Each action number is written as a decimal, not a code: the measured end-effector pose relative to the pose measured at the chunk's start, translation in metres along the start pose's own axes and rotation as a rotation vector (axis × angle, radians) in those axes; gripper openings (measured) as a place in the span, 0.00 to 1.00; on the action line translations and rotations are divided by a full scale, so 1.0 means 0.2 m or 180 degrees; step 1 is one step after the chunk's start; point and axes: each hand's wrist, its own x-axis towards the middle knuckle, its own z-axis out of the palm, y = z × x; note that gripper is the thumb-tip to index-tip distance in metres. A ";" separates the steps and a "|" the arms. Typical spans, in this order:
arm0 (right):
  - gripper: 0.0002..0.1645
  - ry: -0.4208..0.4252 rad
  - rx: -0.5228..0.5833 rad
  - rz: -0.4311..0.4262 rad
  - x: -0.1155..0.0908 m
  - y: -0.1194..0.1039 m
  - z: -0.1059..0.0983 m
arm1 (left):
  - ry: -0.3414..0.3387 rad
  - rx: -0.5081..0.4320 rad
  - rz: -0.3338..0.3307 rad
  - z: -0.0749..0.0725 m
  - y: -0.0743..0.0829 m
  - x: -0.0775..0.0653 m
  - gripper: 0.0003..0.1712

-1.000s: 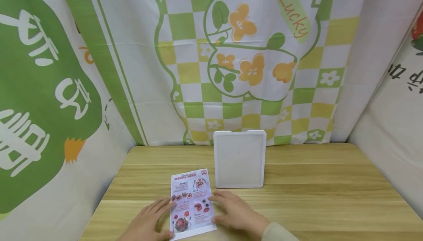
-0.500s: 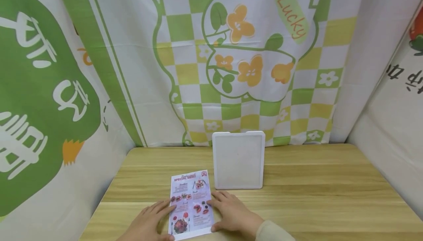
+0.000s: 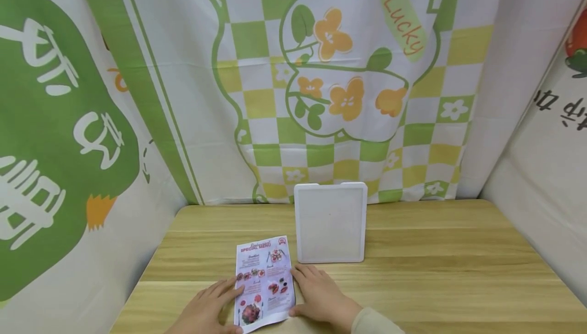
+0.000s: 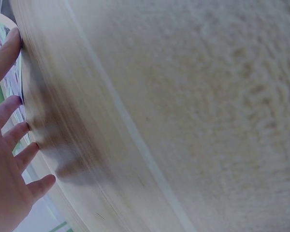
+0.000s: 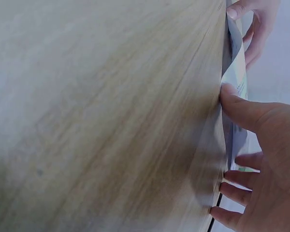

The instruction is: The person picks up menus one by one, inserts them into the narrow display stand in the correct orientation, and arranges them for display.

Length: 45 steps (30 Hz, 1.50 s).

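Note:
A printed menu sheet (image 3: 266, 278), headed "SPECIAL MENU" with food pictures, lies on the wooden table left of centre. My left hand (image 3: 208, 306) touches its left edge, fingers spread and the thumb at the lower left corner. At the right edge, my right hand (image 3: 321, 296) has its fingertips and thumb against the paper. The right wrist view shows the sheet (image 5: 238, 72) bowed up off the table between the two thumbs. In the left wrist view the fingers of the left hand (image 4: 9, 159) are apart and nearly straight along the sheet's edge.
Behind the right hand stands a white rectangular frame (image 3: 330, 223), upright with a blank panel. A checkered curtain (image 3: 321, 161) hangs along the back edge of the wooden table (image 3: 435, 273). Printed cloths close in both sides.
The right hand has shifted slightly left with the menu's right edge, and the menu's lower part now bows upward. The left hand stays nearly where it was.

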 end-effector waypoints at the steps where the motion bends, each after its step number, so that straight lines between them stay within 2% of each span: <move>1: 0.53 0.0008 0.0025 0.0029 0.00 0.00 0.00 | -0.0001 0.0007 0.0008 0.00 0.00 0.00 0.55; 5: 0.53 0.0041 0.0204 0.0093 0.00 -0.01 0.01 | 0.0013 0.0072 0.0040 0.01 0.00 0.00 0.55; 11: 0.47 0.0174 0.0635 0.0132 0.00 -0.02 0.02 | 0.0018 0.0060 0.0052 0.01 -0.01 -0.01 0.56; 14: 0.40 0.0359 0.0849 0.0158 -0.01 -0.03 0.02 | 0.0021 0.0006 0.0030 0.00 -0.01 -0.01 0.56; 19: 0.23 0.0786 0.1105 0.0202 0.00 -0.06 0.05 | 0.0023 -0.0089 -0.0027 -0.01 0.00 -0.01 0.55; 22: 0.16 0.0917 0.1251 0.0293 0.01 -0.07 0.06 | 0.0060 -0.0249 -0.0155 0.00 0.01 -0.01 0.55; 26: 0.11 0.0911 0.1644 0.0420 0.01 -0.07 0.06 | 0.0198 -0.0452 -0.0382 0.00 0.02 -0.02 0.54; 30: 0.08 0.0885 0.2141 0.0462 0.02 -0.07 0.06 | 0.0343 -0.0643 -0.0739 0.00 0.03 -0.01 0.51; 34: 0.07 0.0910 0.2428 0.0463 0.01 -0.07 0.05 | 0.0482 -0.0806 -0.1070 0.00 0.03 -0.01 0.50; 36: 0.07 0.0938 0.2574 0.0457 0.01 -0.07 0.05 | 0.0538 -0.0918 -0.1141 0.00 0.04 -0.01 0.48; 40: 0.06 0.0982 0.2808 0.0429 0.01 -0.07 0.03 | 0.0638 -0.1391 -0.1253 0.00 0.06 0.00 0.41; 43: 0.06 0.1000 0.2844 0.0425 0.00 -0.08 0.01 | 0.0731 -0.1651 -0.1321 -0.01 0.09 0.01 0.35; 45: 0.05 0.1023 0.2829 0.0407 -0.01 -0.08 0.00 | 0.0809 -0.1712 -0.1356 -0.01 0.11 0.01 0.31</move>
